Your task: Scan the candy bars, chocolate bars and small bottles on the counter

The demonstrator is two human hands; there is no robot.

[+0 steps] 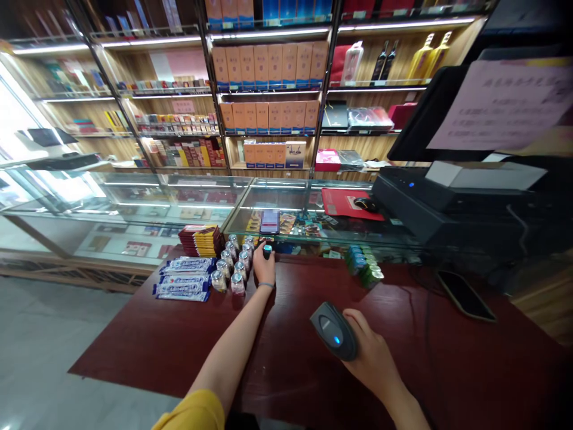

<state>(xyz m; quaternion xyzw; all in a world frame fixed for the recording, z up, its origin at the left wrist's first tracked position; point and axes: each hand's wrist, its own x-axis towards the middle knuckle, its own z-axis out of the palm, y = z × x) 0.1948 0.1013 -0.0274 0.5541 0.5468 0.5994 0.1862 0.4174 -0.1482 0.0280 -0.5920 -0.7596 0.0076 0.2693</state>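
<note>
My right hand (371,352) grips a dark grey handheld barcode scanner (333,330) with a glowing blue light, its head tilted up and to the left. My left hand (264,269) rests near the glass counter's edge, its fingers closed around a small bottle with a dark cap (267,251), mostly hidden by the fingers. Just left of that hand stand several small clear jars with metal lids (235,266). Several white-and-blue packets (183,280) lie further left, beside a stack of red-and-yellow boxes (200,240).
A dark red counter top (286,334) runs under everything. A black phone (465,295) lies at its right, near a row of green-and-blue cans (363,267). Behind stand a glass display case (134,197), a black till (416,197), and shelves of boxes and bottles (268,77).
</note>
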